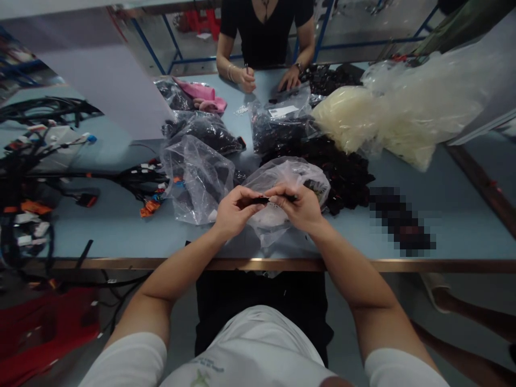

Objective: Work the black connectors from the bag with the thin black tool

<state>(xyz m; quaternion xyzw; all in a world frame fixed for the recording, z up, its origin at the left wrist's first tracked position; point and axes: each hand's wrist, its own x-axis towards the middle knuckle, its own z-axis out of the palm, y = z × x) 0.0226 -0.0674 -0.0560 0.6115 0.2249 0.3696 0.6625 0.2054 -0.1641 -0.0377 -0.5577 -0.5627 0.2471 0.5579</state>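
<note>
Over the near part of the table, my left hand (237,210) and my right hand (297,207) meet with their fingertips almost together. Both are closed in a pinch on a small black part (262,200), largely covered by the fingers; its exact kind is too small to tell. Just beneath the hands lies an open clear plastic bag (274,220) with pale contents. To the right of it a heap of small black parts (346,180) spreads out. A second crumpled clear bag (197,183) lies left of my left hand.
Bundled black cables with orange connectors (150,208) cover the table's left side. Filled bags (205,131) and a large bag of cream-coloured pieces (346,115) stand farther back. Across the table sits a person in black (266,32). The table's front edge (258,264) runs below my forearms.
</note>
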